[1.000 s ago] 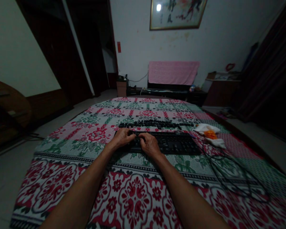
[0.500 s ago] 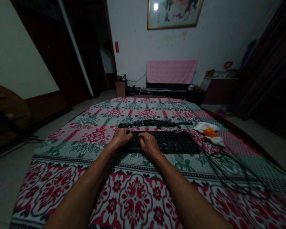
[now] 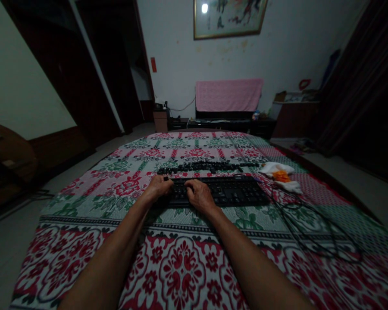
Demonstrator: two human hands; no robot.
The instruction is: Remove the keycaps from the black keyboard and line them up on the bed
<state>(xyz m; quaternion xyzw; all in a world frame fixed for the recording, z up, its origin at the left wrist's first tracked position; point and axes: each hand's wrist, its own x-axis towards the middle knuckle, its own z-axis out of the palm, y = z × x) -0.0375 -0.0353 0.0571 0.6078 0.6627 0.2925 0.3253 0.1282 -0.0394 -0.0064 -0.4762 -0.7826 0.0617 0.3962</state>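
Note:
A black keyboard (image 3: 236, 193) lies flat on the patterned cloth in front of me. My left hand (image 3: 159, 187) is at its left end, thumb and fingers pinched on a small black keycap (image 3: 166, 178). Over the left-middle keys rests my right hand (image 3: 199, 193), its fingers curled and drawn together; whatever is under the fingertips is hidden. Just behind the keyboard, several loose black keycaps (image 3: 210, 166) form a long uneven row on the cloth.
Right of the keyboard sits a crumpled white cloth (image 3: 292, 186) with an orange piece (image 3: 281, 176) on it. A black cable (image 3: 333, 254) lies in loops at the right. The floral tablecloth (image 3: 181, 267) covers the table. Beyond stands a low cabinet with a pink towel (image 3: 228, 94) above it.
My left hand has shifted slightly left with the keycap, widening the gap to my right hand. The right hand stays over the same keys. The whole view has moved a little.

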